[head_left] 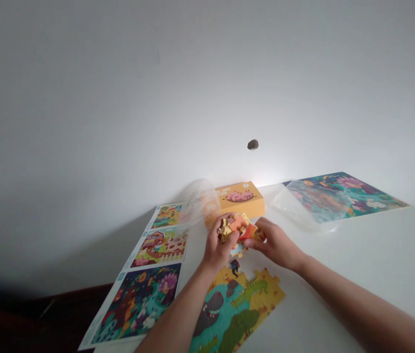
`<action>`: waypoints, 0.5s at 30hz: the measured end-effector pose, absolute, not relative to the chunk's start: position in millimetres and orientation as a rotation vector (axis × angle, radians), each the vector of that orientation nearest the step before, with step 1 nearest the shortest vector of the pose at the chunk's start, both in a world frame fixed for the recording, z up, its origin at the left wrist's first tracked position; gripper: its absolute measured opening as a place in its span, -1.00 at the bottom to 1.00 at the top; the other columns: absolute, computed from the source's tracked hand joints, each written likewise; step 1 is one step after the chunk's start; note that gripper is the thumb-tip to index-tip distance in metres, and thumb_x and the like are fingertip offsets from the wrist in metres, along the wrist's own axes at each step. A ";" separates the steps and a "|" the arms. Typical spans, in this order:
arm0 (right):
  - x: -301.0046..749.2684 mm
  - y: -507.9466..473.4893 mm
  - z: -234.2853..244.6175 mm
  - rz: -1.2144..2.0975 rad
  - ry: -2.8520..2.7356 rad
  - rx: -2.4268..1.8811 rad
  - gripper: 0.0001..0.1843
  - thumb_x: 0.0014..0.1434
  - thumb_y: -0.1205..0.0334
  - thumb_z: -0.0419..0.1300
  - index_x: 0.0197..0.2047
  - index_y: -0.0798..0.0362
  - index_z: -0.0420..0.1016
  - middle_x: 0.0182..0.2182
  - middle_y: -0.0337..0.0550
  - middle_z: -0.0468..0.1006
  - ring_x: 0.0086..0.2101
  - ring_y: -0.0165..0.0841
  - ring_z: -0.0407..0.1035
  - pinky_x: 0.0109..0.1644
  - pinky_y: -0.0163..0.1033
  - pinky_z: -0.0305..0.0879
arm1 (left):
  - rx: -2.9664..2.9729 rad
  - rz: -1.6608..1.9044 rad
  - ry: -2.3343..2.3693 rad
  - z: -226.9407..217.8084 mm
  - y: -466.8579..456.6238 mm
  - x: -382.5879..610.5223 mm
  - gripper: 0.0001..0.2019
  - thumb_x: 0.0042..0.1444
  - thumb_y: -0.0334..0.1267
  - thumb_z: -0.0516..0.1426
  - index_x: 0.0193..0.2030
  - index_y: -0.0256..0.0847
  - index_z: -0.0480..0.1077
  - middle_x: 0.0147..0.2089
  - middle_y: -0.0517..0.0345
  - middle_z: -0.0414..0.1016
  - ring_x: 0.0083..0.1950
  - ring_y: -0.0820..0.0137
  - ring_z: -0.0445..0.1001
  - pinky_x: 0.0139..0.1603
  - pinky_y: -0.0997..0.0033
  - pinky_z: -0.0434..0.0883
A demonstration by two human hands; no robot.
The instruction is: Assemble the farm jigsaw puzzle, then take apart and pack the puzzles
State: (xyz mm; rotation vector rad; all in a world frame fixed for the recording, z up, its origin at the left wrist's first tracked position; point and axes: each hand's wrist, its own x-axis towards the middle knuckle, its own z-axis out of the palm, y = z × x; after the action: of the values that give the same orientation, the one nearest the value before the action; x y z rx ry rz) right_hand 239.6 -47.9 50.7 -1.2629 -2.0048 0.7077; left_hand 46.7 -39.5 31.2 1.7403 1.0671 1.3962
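Observation:
My left hand (pixel 220 247) is closed round a small stack of jigsaw puzzle pieces (pixel 237 224), in orange and yellow. From the other side, my right hand (pixel 272 245) pinches an orange puzzle piece (pixel 253 231) at the edge of that stack. Below both hands lies a partly joined jigsaw puzzle (pixel 244 299), showing a green crocodile, a hippo and blue water on yellow ground. Its upper edge is uneven, and light blue pieces there are partly hidden under my hands.
A yellow puzzle box (pixel 249 208) stands by the wall behind my hands. A clear plastic bag (pixel 200 203) leans at its left. On the left lies a picture sheet (pixel 139 294); at the back right, a finished puzzle (pixel 362 191) under another plastic bag (pixel 310 208). The white table (pixel 376 264) meets the wall.

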 end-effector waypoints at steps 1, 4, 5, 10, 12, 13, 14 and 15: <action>238.6 -47.2 48.1 0.751 -1.909 -1.276 -0.58 0.10 -0.16 0.22 -0.38 0.05 0.29 -0.40 -0.21 0.39 -0.41 -0.38 0.24 -0.33 -0.27 0.17 | 1.732 1.399 1.052 31.7 -39.9 46.4 -0.57 0.12 -0.21 0.14 0.14 -0.21 0.28 0.10 -0.02 0.43 0.12 0.23 0.41 0.16 0.26 0.34; 231.2 -49.9 41.7 1.128 -1.650 -1.109 -0.50 0.06 -0.15 0.28 -0.15 0.05 0.28 -0.33 -0.20 0.45 -0.36 -0.36 0.32 -0.31 -0.26 0.26 | 1.752 1.376 1.011 31.8 -43.0 45.8 -0.47 0.15 -0.18 0.10 0.26 -0.21 0.14 0.18 -0.05 0.35 0.15 0.23 0.38 0.19 0.23 0.31; 227.6 -52.0 40.6 1.283 -1.578 -0.992 -0.47 0.06 -0.12 0.29 -0.08 0.05 0.26 -0.28 -0.18 0.48 -0.31 -0.34 0.36 -0.26 -0.24 0.30 | 1.770 1.354 1.002 31.7 -44.5 45.7 -0.46 0.17 -0.17 0.08 0.28 -0.21 0.11 0.20 -0.06 0.33 0.15 0.23 0.37 0.19 0.22 0.30; 211.8 -61.5 40.6 1.620 -1.282 -0.712 -0.46 -0.02 0.05 0.40 -0.06 0.07 0.32 -0.20 -0.13 0.54 -0.21 -0.26 0.43 -0.13 -0.18 0.36 | 1.895 1.296 1.070 34.2 -49.8 44.9 -0.50 0.24 -0.19 0.03 0.29 -0.21 0.07 0.26 -0.10 0.26 0.23 0.22 0.31 0.24 0.20 0.25; 210.0 -62.4 40.8 1.624 -1.209 -0.711 -0.45 -0.07 0.09 0.43 -0.07 0.06 0.33 -0.22 -0.14 0.55 -0.25 -0.26 0.45 -0.14 -0.16 0.38 | 1.944 1.283 1.104 35.3 -49.9 44.3 -0.51 0.26 -0.18 0.01 0.30 -0.20 0.06 0.28 -0.10 0.26 0.23 0.23 0.31 0.23 0.22 0.26; 210.0 -62.2 40.8 1.619 -1.183 -0.708 -0.44 -0.09 0.11 0.45 -0.07 0.05 0.33 -0.22 -0.15 0.55 -0.26 -0.26 0.46 -0.13 -0.14 0.38 | 1.967 1.270 1.112 35.5 -49.5 43.9 -0.51 0.27 -0.17 0.01 0.30 -0.20 0.06 0.26 -0.10 0.28 0.21 0.23 0.34 0.20 0.23 0.28; 210.4 -61.7 40.7 1.614 -1.161 -0.705 -0.43 -0.10 0.12 0.45 -0.06 0.04 0.34 -0.21 -0.15 0.56 -0.27 -0.26 0.46 -0.12 -0.13 0.39 | 1.992 1.255 1.114 35.4 -48.8 43.1 -0.51 0.27 -0.17 0.01 0.31 -0.19 0.06 0.24 -0.10 0.31 0.19 0.24 0.36 0.18 0.25 0.30; 211.0 -60.8 40.6 1.609 -1.142 -0.703 -0.42 -0.11 0.14 0.45 -0.05 0.03 0.34 -0.20 -0.15 0.56 -0.27 -0.25 0.47 -0.12 -0.11 0.39 | 2.016 1.249 1.116 35.1 -47.7 42.0 -0.51 0.27 -0.17 0.01 0.31 -0.19 0.07 0.20 -0.08 0.36 0.15 0.24 0.40 0.14 0.27 0.33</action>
State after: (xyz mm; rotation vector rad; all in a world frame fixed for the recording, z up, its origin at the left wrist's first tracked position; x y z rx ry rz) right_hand 211.0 -60.8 40.6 -0.7028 -1.1416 1.6094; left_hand 42.0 -47.7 35.1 2.0161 1.1162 1.2493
